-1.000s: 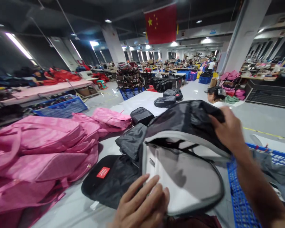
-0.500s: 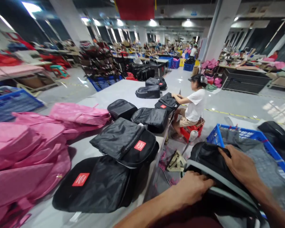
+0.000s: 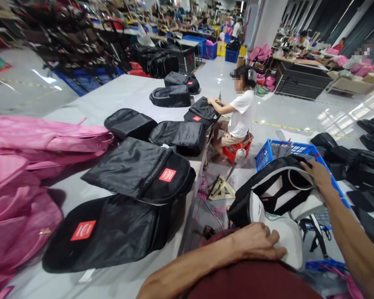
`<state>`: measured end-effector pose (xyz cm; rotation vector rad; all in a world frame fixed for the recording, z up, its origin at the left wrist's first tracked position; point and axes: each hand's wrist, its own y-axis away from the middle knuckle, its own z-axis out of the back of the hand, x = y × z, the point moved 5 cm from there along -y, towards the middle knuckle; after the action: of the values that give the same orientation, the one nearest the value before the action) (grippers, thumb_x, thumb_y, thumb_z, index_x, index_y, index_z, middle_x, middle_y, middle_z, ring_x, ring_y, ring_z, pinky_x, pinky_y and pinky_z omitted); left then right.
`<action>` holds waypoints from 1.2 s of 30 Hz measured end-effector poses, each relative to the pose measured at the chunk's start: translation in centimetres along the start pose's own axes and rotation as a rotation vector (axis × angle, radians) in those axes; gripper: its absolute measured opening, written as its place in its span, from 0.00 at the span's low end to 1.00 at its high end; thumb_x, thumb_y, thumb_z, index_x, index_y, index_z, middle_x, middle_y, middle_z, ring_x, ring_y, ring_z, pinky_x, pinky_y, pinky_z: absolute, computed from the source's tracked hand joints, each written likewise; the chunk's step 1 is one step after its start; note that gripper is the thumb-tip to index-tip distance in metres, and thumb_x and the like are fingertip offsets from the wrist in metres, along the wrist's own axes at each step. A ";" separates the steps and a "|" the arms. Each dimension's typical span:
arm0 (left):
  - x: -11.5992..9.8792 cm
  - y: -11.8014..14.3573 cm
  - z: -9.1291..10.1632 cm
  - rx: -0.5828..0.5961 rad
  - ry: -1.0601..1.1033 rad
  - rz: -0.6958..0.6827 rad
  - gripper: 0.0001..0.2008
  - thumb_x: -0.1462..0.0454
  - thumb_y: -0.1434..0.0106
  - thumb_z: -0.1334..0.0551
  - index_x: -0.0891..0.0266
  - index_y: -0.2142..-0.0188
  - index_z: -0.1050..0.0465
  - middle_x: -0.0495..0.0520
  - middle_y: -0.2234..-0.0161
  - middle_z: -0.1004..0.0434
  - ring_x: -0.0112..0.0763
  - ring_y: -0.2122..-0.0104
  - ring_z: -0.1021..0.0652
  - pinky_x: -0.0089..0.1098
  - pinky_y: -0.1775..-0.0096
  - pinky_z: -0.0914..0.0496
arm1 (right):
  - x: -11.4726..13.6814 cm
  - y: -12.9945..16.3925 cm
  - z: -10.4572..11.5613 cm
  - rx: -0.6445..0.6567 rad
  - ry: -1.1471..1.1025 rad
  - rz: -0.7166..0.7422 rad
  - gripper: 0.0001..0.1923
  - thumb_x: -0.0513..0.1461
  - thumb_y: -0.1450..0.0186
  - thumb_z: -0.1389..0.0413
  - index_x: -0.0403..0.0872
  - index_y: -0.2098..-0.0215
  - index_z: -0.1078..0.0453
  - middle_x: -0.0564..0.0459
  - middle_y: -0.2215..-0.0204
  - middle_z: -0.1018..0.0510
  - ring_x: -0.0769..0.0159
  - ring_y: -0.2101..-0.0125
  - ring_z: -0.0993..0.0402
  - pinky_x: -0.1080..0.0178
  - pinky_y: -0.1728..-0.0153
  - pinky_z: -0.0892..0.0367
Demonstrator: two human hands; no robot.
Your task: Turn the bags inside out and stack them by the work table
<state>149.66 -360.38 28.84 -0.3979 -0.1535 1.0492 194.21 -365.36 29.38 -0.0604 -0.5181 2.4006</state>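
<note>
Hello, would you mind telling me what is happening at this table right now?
A person holds a black and white backpack over their lap, beside the table. The left hand presses its white panel, and the right hand grips its top edge above a blue crate. Black bags and pink bags lie on the table. A co-worker sits further along.

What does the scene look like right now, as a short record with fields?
held item: black backpack with grey-white lining, off the table
left hand: pressing its pale lower panel
right hand: gripping its top edge
behind it: blue plastic crate
table: flat black bags with red labels, pink bags
co-worker: seated at the table edge
</note>
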 end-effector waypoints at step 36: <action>32.5 6.2 -7.1 -0.564 0.428 1.124 0.40 0.62 0.32 0.39 0.59 0.21 0.36 0.66 0.22 0.33 0.52 0.20 0.36 0.61 0.22 0.40 | 22.0 -5.4 -9.0 -0.120 -0.295 0.345 0.26 0.50 0.14 0.53 0.51 0.56 0.15 0.53 0.73 0.18 0.64 0.71 0.20 0.61 0.68 0.37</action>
<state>162.91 -331.32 17.84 -1.2980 0.2015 1.9882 182.02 -344.69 25.17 0.1682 -0.8465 2.7293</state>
